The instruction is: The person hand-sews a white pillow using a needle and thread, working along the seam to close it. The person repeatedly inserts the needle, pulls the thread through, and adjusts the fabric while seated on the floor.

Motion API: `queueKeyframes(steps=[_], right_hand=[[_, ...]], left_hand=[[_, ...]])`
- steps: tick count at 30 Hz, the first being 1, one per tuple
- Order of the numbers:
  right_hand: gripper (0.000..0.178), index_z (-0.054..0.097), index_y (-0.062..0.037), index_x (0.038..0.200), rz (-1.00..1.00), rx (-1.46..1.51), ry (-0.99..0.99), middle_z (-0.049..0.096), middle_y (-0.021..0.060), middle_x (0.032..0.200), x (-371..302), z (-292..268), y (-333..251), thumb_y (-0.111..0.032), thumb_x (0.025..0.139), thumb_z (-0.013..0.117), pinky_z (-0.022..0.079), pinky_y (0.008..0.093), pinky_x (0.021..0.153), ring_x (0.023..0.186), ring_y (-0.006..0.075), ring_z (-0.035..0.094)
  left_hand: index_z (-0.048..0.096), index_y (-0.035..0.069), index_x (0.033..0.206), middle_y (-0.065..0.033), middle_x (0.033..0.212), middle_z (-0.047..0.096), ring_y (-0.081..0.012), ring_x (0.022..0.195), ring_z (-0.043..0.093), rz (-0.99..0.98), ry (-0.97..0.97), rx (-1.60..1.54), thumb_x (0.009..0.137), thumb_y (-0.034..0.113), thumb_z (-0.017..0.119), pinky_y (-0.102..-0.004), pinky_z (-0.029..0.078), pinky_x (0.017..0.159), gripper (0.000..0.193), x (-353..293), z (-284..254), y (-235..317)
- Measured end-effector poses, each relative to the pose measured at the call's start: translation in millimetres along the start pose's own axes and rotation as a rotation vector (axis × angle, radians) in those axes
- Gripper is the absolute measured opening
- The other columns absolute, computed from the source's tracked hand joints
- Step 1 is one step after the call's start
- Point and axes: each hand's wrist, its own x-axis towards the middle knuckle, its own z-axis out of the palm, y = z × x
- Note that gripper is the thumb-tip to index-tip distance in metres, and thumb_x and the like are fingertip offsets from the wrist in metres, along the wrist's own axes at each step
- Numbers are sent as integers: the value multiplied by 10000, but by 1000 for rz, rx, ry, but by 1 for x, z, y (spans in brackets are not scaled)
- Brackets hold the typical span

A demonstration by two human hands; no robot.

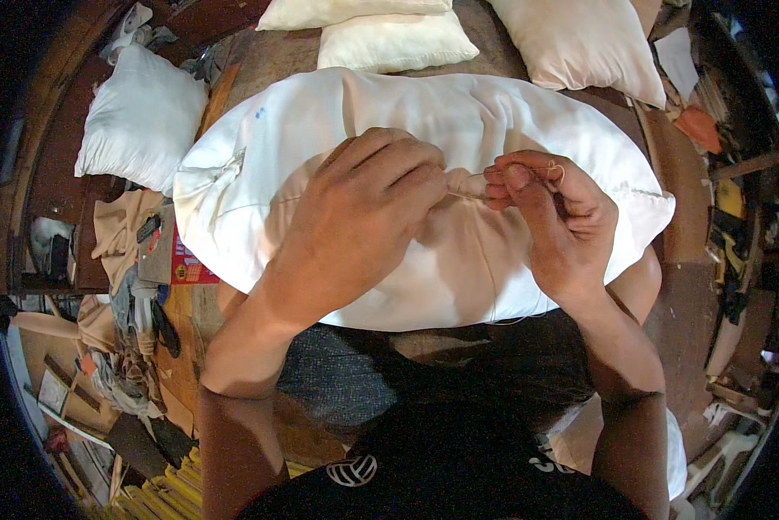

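Across my lap lies a plump white pillow point(389, 113), with a seam running along its middle. My left hand point(368, 217) is closed on the pillow, its fingers pinching the cloth at the seam. Just to the right, my right hand point(558, 217) has its thumb and fingers pressed together beside the same seam. A thin pale thread point(559, 168) loops out at the right fingertips, and fine strands hang down the pillow's near side. Whether a needle sits between those fingertips is too small to make out.
More white pillows lie around: one at the left point(142, 117), a pair at the far middle including a smaller pillow point(398, 43), and another at the far right point(580, 43). Cloths, wood pieces and clutter line both sides. Yellow slats point(160, 494) show at lower left.
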Motion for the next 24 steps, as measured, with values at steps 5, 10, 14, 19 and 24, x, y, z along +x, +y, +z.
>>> queueKeyframes(steps=[5, 10, 14, 19, 24], right_hand=[[149, 684, 66, 1087, -27, -68, -12, 710, 95, 973, -2, 2, 1, -14, 997, 596, 557, 242, 787, 867, 121, 669], [144, 693, 56, 1074, -9, -51, 17, 714, 85, 963, -3, 6, 1, -34, 994, 615, 561, 236, 760, 856, 115, 674], [140, 700, 46, 1067, -6, -58, 3, 716, 72, 937, -4, 5, 4, -43, 993, 622, 559, 233, 752, 861, 108, 675], [121, 709, 21, 1049, -112, -175, -58, 722, 88, 907, -2, 2, 9, -50, 973, 646, 549, 247, 717, 811, 117, 685], [106, 708, 10, 1013, -189, -259, -92, 718, 122, 859, 3, -1, 10, -68, 958, 663, 537, 282, 682, 756, 171, 697]], left_hand=[[643, 37, 848, -90, 998, 678, -312, 955, 645, -23, -30, -23, 775, 35, 691, -408, 538, 825, 88, -1, -2, 0], [643, 35, 870, -94, 1009, 676, -317, 966, 639, -65, -72, -43, 780, 26, 691, -411, 529, 847, 102, -1, -5, 2], [642, 35, 880, -97, 1011, 675, -318, 974, 638, -54, -64, -38, 770, 16, 695, -411, 526, 856, 123, -2, -4, 1], [642, 34, 891, -101, 993, 677, -327, 958, 645, -57, -53, -44, 762, 5, 694, -414, 530, 843, 142, -1, -2, 1], [642, 35, 908, -107, 981, 682, -334, 947, 650, -86, -49, -50, 759, -16, 681, -413, 534, 835, 162, -1, -2, 3]])
